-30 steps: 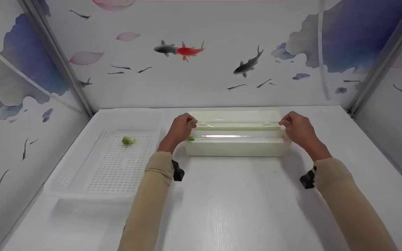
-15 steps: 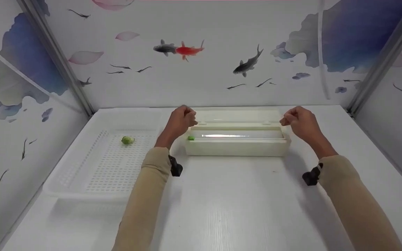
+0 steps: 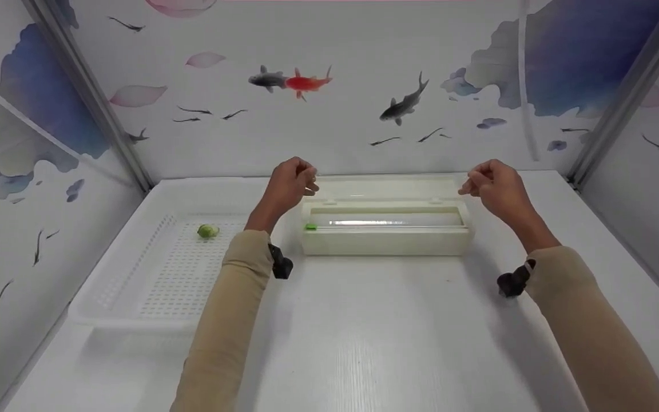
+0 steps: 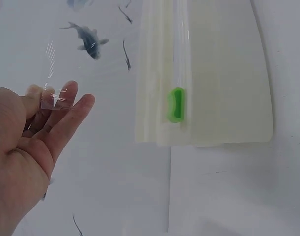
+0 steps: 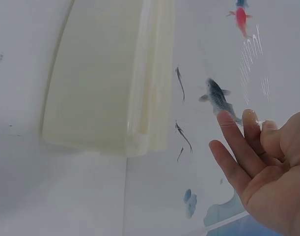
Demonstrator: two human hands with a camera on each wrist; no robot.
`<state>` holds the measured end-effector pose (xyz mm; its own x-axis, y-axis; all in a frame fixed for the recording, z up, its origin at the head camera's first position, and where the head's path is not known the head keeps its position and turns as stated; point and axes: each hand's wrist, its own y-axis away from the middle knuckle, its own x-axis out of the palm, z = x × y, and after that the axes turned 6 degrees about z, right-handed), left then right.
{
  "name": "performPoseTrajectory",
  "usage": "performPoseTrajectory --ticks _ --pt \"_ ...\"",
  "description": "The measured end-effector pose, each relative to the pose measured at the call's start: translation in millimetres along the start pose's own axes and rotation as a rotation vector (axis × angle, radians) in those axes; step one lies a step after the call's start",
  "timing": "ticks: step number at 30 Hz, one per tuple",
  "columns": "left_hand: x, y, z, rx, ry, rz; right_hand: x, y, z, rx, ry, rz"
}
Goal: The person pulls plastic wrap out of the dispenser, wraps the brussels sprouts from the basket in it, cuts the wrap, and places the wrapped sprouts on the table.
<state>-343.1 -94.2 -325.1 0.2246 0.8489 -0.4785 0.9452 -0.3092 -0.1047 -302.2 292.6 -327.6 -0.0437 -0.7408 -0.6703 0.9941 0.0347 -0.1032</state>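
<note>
The cream box (image 3: pixel 386 245) stays put; the clear film (image 4: pixel 50 59) is what moves. Over the last second I see the sheet's two ends carried up and back, so it now spans above the box's rear. I judge it to be freed from the front edge, though I can't tell whether it is fully cut. The left hand (image 3: pixel 292 183) pinches one end between thumb and fingertips, and the right hand (image 3: pixel 496 186) pinches the other; on both, the outer fingers reach loosely away.

From here I make out a rigid white basket (image 3: pixel 129 320), its floor pierced with slots. The box is smooth, long plastic, while the film shows only as thin glints. The slider (image 3: pixel 310 227) is a rounded green nub; the vegetable (image 3: pixel 208 231), small and leafy-green.
</note>
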Motion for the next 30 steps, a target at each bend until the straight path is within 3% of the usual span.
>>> performPoseTrajectory --ticks 26,30 --pt "-24.5 -1.4 -42.6 0.051 -0.040 -0.058 -33.7 -5.4 37.6 -0.052 -0.063 -0.054" --pt "-27.3 -1.0 -48.1 0.082 -0.058 -0.060 -37.3 -7.6 42.4 -0.051 -0.062 -0.075"
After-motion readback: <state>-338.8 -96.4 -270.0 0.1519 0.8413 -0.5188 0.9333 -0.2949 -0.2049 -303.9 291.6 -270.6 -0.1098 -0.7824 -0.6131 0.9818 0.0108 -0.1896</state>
